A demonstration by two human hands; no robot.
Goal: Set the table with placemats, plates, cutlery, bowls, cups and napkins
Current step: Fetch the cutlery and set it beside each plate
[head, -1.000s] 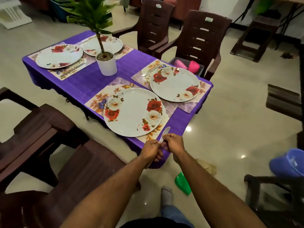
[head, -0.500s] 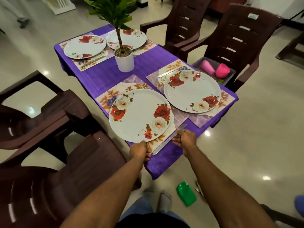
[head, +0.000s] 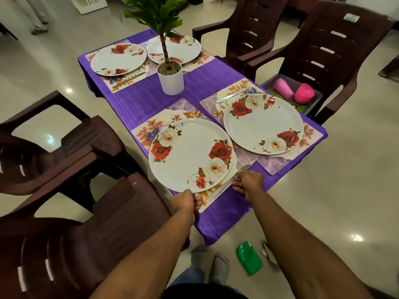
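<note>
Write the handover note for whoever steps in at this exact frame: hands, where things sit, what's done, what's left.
Right hand holds a knife lying on the near placemat, beside the near plate.
Left hand grips that plate's near rim.
Done: four placemats, each with a plate; a knife also lies beside the right plate, and cutlery beside the far-left plate.
Left: other cutlery, bowls, cups, napkins. Pink cups wait in a tray on the right chair.

4 plates (head: 190,156) on placemats (head: 151,128), plant pot (head: 171,79) between
</note>
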